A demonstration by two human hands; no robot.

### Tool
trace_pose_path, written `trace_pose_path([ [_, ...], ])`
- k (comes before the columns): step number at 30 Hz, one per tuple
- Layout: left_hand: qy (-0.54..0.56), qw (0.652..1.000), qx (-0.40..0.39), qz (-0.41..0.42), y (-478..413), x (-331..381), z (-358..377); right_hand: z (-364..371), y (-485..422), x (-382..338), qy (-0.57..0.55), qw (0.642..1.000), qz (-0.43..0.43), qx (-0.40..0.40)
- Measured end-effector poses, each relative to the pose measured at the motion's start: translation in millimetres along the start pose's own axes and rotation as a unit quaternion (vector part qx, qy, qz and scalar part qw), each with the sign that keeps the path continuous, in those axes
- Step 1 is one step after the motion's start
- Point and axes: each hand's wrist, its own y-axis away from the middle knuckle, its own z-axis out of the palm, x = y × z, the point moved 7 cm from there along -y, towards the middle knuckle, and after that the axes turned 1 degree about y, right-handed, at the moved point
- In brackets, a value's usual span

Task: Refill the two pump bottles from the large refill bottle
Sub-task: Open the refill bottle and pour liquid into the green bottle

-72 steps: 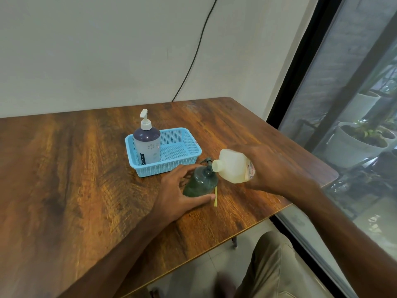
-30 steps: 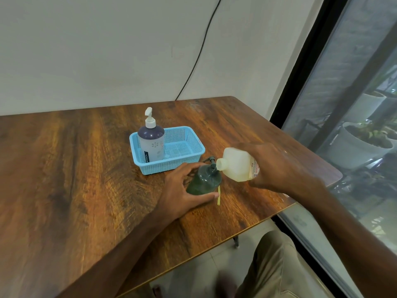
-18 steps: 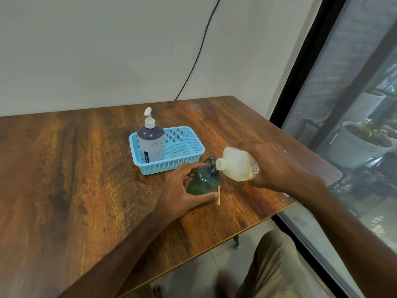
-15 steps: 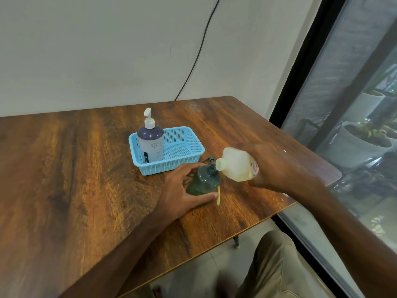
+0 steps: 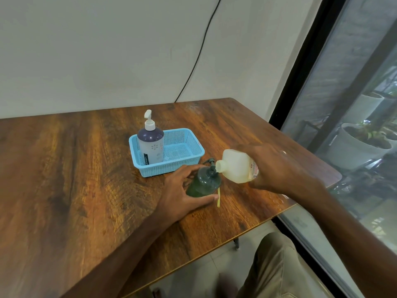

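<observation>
Head view: judged mid-pour, right hand gripping refill bottle, left hand clasping green bottle beside blue basket; purple bottle inside possibly pending.

Wooden table; pale wall; dark-framed window right

Pale refill bottle tipped, mouth at green bottle, seemingly uncapped, purple pump bottle upright in basket
</observation>
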Motion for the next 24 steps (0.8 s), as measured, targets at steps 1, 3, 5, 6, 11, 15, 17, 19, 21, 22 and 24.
trace_pose_path([
  [1, 0.001, 1.000, 0.001, -0.001, 0.0, 0.0, -0.3, 0.2, 0.0, -0.1, 0.002, 1.000, -0.001, 0.001],
  [3, 0.000, 1.000, 0.004, 0.000, 0.1, 0.4, -0.8, 1.2, -0.5, 1.0, 0.004, 1.000, 0.000, 0.001],
  [5, -0.002, 1.000, 0.004, -0.001, 0.2, 0.6, -0.7, 1.9, -1.1, 2.7, 0.003, 1.000, 0.000, 0.002],
  [6, -0.002, 1.000, 0.004, -0.002, 0.2, 0.6, -0.5, 2.0, -1.1, 2.9, 0.003, 1.000, 0.001, 0.001],
  [11, -0.003, 1.000, 0.004, -0.001, -0.2, 0.5, 0.3, 1.0, -0.4, 1.3, 0.007, 1.000, -0.003, 0.001],
  [15, -0.006, 1.000, 0.004, 0.002, -0.2, 0.5, -0.3, 0.9, -0.6, 1.6, 0.015, 1.000, -0.001, -0.003],
  [17, -0.005, 1.000, 0.004, 0.002, -0.1, 0.6, -0.3, 1.9, -0.5, 2.4, 0.015, 1.000, 0.000, -0.006],
  [19, -0.005, 1.000, 0.005, 0.001, 0.0, 0.8, -0.3, 3.3, -0.9, 4.1, 0.015, 1.000, 0.003, -0.009],
  [21, -0.004, 1.000, 0.004, 0.000, 0.0, 0.4, -0.1, 4.6, -1.4, 5.9, 0.017, 1.000, 0.007, -0.013],
  [22, -0.002, 1.000, 0.003, -0.001, 0.0, 0.1, 0.0, 5.0, -1.6, 6.3, 0.019, 1.000, 0.007, -0.014],
  [24, -0.002, 1.000, 0.003, -0.001, 0.3, -0.3, 0.0, 4.1, -2.2, 6.4, 0.023, 1.000, 0.007, -0.010],
])
